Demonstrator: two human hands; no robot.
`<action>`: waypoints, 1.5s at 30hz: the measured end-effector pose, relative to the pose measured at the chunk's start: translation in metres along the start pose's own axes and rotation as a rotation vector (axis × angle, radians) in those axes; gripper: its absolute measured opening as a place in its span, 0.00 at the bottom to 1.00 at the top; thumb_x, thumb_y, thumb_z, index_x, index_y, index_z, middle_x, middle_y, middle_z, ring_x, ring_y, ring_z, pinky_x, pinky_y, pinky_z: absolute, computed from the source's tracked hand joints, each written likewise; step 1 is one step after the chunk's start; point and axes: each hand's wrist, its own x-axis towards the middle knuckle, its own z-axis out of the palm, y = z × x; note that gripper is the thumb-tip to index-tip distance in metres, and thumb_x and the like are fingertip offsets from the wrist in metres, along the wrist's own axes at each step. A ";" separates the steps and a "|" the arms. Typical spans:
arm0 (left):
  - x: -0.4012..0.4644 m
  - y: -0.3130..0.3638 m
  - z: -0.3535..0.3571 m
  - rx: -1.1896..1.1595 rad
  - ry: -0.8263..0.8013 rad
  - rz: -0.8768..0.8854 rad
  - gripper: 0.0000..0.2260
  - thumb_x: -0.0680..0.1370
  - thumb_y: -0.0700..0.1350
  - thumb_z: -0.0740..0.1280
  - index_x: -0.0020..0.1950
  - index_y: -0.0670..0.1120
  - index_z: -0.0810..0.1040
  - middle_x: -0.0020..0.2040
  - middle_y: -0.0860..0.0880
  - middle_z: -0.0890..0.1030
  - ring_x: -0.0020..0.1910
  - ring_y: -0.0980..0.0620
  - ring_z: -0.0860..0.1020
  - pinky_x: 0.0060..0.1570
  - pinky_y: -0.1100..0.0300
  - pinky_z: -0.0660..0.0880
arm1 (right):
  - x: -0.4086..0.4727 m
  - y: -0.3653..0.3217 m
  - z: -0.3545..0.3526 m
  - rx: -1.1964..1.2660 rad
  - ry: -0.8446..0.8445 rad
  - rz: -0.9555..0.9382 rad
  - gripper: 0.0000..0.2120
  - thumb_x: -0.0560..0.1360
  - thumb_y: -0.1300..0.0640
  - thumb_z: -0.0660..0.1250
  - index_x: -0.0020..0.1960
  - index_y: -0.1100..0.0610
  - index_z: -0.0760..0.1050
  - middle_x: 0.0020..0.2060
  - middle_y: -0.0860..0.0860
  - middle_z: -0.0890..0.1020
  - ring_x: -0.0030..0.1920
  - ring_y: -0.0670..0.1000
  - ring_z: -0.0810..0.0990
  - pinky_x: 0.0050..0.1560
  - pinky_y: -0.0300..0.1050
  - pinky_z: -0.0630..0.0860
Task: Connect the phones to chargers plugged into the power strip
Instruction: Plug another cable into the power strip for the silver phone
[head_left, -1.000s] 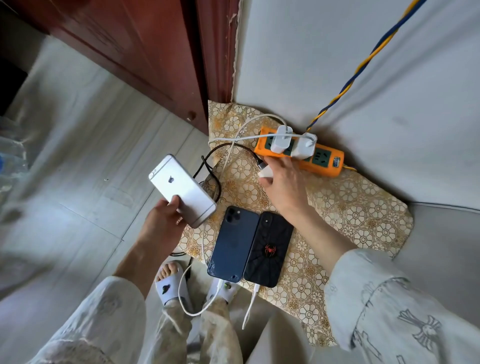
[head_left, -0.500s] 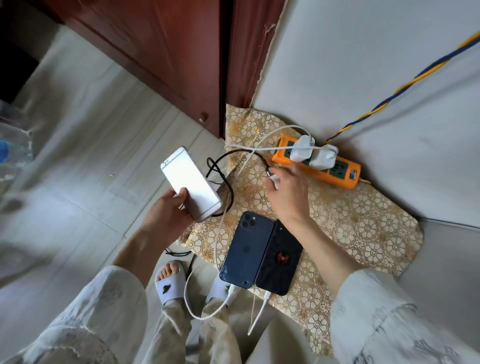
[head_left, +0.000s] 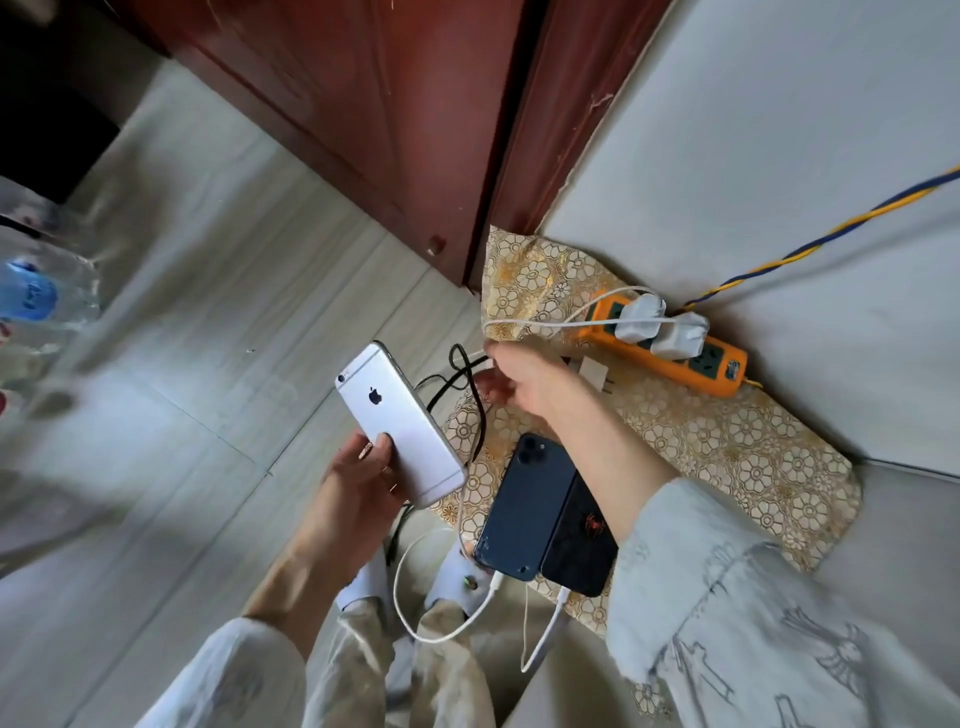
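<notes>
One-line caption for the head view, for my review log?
Left hand holds a silver phone; right hand reaches toward black cable beside two plugged-in phones and orange power strip.

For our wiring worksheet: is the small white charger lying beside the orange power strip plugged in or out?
Out. The loose white charger lies flat on the patterned cloth, its prongs bare, apart from the orange power strip, which holds two other white plugs.

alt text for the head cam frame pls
A left hand holds a silver phone while the right hand reaches for cables beside an orange power strip; two dark phones lie plugged in on a patterned cloth.
</notes>
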 end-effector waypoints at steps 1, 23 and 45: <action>-0.002 0.001 -0.001 0.007 -0.009 0.003 0.12 0.78 0.36 0.51 0.54 0.44 0.73 0.43 0.47 0.78 0.41 0.51 0.75 0.37 0.61 0.77 | -0.001 -0.003 0.000 0.141 -0.027 0.031 0.07 0.78 0.60 0.60 0.43 0.62 0.68 0.30 0.52 0.73 0.23 0.46 0.69 0.18 0.34 0.64; -0.027 0.021 -0.027 -0.019 -0.068 -0.004 0.12 0.79 0.39 0.53 0.52 0.44 0.76 0.42 0.50 0.84 0.39 0.55 0.82 0.36 0.60 0.80 | -0.073 0.017 0.014 -0.177 -0.312 -0.498 0.07 0.79 0.59 0.56 0.44 0.57 0.70 0.38 0.52 0.80 0.34 0.48 0.78 0.39 0.40 0.76; -0.061 0.017 -0.003 -0.102 0.015 -0.275 0.09 0.79 0.38 0.54 0.53 0.41 0.72 0.45 0.44 0.79 0.40 0.49 0.81 0.32 0.59 0.80 | -0.103 0.046 -0.034 0.270 -0.325 -0.419 0.13 0.75 0.68 0.62 0.55 0.56 0.75 0.40 0.56 0.81 0.38 0.52 0.82 0.37 0.44 0.80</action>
